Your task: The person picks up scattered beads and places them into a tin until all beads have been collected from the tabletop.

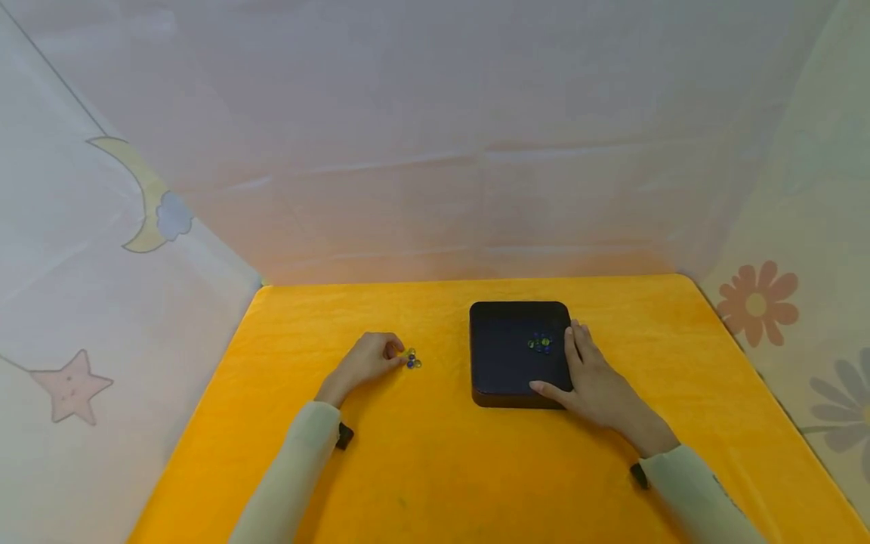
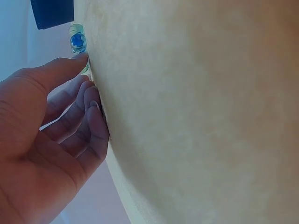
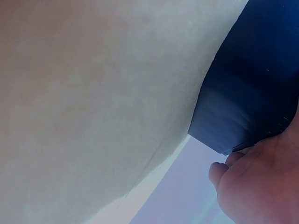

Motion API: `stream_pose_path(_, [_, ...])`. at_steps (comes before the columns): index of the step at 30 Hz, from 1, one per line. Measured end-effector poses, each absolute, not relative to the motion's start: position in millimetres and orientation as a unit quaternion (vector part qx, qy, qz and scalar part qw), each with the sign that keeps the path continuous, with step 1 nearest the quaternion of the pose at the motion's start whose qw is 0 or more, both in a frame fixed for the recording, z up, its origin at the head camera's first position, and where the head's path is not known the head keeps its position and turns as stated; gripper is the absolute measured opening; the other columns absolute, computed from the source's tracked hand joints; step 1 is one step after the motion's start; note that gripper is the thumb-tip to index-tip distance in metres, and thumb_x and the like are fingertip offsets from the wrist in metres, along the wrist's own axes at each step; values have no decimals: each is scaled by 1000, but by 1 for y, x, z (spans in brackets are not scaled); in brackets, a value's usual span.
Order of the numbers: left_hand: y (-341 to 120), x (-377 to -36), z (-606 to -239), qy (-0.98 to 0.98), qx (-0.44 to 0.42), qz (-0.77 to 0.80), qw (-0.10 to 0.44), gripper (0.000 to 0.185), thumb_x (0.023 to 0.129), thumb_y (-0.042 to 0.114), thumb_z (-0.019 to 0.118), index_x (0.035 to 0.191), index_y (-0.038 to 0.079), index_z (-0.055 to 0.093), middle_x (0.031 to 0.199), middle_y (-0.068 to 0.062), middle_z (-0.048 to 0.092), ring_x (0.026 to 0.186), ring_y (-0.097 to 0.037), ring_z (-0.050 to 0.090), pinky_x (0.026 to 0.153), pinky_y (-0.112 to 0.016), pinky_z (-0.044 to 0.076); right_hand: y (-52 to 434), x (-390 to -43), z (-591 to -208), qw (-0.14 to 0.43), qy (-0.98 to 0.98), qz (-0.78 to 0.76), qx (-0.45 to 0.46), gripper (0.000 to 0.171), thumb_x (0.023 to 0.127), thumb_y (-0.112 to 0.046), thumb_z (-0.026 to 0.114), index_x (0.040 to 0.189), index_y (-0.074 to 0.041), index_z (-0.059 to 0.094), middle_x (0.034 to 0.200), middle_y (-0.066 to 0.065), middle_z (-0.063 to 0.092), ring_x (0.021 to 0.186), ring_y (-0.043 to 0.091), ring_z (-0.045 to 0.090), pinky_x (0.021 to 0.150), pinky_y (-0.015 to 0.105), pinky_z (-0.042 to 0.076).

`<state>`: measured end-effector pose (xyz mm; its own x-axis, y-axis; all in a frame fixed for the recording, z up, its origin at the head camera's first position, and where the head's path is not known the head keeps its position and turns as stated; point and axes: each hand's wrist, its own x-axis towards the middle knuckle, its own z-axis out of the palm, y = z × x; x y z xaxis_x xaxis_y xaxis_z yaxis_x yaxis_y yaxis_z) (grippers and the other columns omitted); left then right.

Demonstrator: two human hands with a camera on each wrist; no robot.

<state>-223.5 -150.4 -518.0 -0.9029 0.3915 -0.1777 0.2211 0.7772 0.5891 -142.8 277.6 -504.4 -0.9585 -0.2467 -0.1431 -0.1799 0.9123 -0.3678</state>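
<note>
Toward the left of the yellow table, my left hand (image 1: pixel 370 357) reaches to a small cluster of glass marbles (image 1: pixel 411 358), blue and yellowish-clear. In the left wrist view its fingers are loosely bent, with a gap between thumb and fingertips. The marbles (image 2: pixel 77 39) lie just past the thumb tip; I see none clearly held. My right hand (image 1: pixel 601 389) holds the near right corner of a square black tray (image 1: pixel 521 401), thumb over the rim and fingers along the outer right side. More marbles (image 1: pixel 541 343) lie inside, toward the tray's right.
A yellow cloth (image 1: pixel 435 468) covers the table. Pale printed curtains (image 1: pixel 448 211) rise behind it and on both sides. Dark wrist cameras (image 1: pixel 344 436) sit under both sleeves, close above the cloth.
</note>
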Motion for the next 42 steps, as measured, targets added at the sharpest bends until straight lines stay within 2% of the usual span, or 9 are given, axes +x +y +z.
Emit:
stream_pose_path(12, [-149, -227, -519, 935, 161, 279, 147, 18, 101, 28, 73, 109, 12, 75, 93, -1, 74, 78, -10, 64, 73, -29, 56, 277, -143, -504, 99, 973, -179, -106, 126, 93, -82, 52, 166, -1, -10, 174, 15, -26, 163, 49, -1, 118, 71, 35])
stream_pose_path(23, [-146, -226, -515, 937, 156, 278, 146, 13, 101, 22, 73, 104, 11, 78, 94, -2, 76, 81, -11, 67, 77, -31, 58, 276, -143, -504, 100, 972, -182, -112, 125, 94, -81, 52, 166, 0, -10, 174, 14, -26, 163, 49, -2, 120, 71, 30])
stream_pose_path(32, [-145, -227, -514, 937, 175, 260, 150, 12, 102, 15, 70, 107, 8, 78, 99, -5, 77, 84, -13, 69, 79, -32, 60, 276, -141, -503, 100, 972, -181, -109, 125, 93, -82, 51, 166, -1, -10, 174, 14, -26, 162, 52, 3, 114, 70, 40])
stream_pose_path(37, [-146, -228, -512, 936, 181, 265, 145, 13, 103, 16, 70, 108, 8, 78, 101, -5, 78, 86, -13, 70, 80, -33, 61, 276, -141, -503, 93, 973, -181, -111, 126, 93, -82, 52, 166, -1, -11, 174, 15, -26, 162, 52, 4, 117, 70, 37])
stream_pose_path(42, [-148, -228, -510, 930, 177, 286, 147, 15, 103, 19, 69, 110, 8, 77, 103, -5, 77, 89, -13, 70, 79, -32, 60, 275, -141, -503, 96, 974, -176, -108, 125, 93, -83, 51, 166, -1, -11, 174, 13, -27, 163, 49, -1, 120, 69, 33])
